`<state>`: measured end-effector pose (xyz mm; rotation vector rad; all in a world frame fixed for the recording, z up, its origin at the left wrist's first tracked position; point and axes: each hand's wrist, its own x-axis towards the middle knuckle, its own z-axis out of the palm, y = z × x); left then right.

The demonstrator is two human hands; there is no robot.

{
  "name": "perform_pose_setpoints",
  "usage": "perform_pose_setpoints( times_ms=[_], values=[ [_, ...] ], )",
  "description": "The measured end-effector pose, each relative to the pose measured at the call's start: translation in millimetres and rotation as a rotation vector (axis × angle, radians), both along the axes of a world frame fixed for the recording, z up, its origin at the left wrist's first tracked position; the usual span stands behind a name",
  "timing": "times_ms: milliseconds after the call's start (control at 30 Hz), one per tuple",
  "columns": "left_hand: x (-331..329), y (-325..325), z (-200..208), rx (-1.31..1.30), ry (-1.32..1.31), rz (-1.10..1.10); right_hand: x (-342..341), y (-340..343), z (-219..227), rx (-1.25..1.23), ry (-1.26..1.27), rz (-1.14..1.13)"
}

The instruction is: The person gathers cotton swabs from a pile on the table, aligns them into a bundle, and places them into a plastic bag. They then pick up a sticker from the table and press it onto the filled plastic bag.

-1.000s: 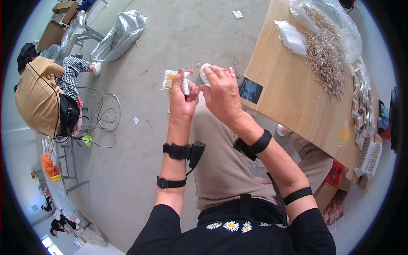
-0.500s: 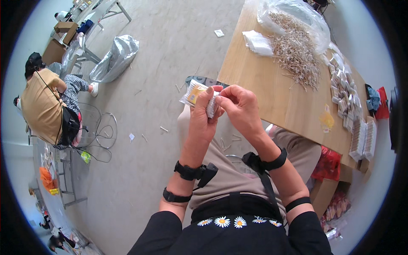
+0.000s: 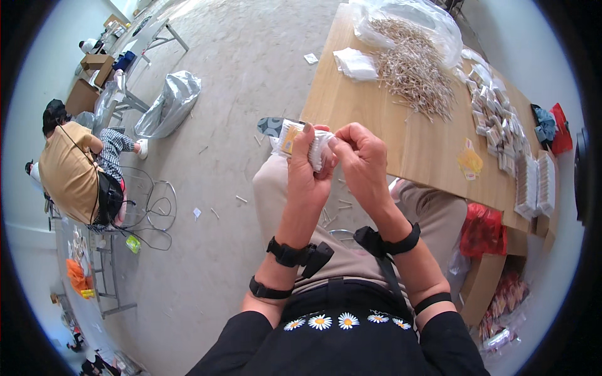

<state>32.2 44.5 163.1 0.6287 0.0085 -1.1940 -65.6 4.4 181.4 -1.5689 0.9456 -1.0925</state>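
Observation:
My left hand [image 3: 307,164] is closed around a small clear packet of cotton swabs [image 3: 291,138] with a yellow label, above my lap near the table's front corner. The thumb lies across the packet's face, and white swab tips show below it. At the packet's right end, my right hand [image 3: 364,156] pinches the thin plastic film between thumb and bent fingers. Some of that film is hidden behind the fingers. On the wooden table [image 3: 351,109] to the right lies a large heap of loose cotton swabs [image 3: 417,78], partly under a clear plastic bag [image 3: 448,31].
White plastic sleeves [image 3: 356,64] lie beside the heap, yellow labels [image 3: 469,161] nearer me. Many filled swab packets [image 3: 495,122] line the right side. Under the table are a red bag [image 3: 483,229] and a cardboard box [image 3: 483,279]. A seated person [image 3: 69,166] and a silvery bag [image 3: 170,106] are left.
My right fingers have moved from the swab tips to the film at the packet's right end, drawing it outward. The whole view has shifted slightly.

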Motion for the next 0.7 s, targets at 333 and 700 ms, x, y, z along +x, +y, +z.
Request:
perform_pose_setpoints(
  times_ms=[333,700],
  values=[
    [-7.6,-9.5,-8.8,-0.012,-0.206,0.057,-9.4,16.4,-7.8,0.135,-0.059,0.057],
    [-7.3,-12.0,-14.1,-0.061,0.065,0.030,-13.9,13.8,7.2,0.165,-0.079,0.046]
  ],
)
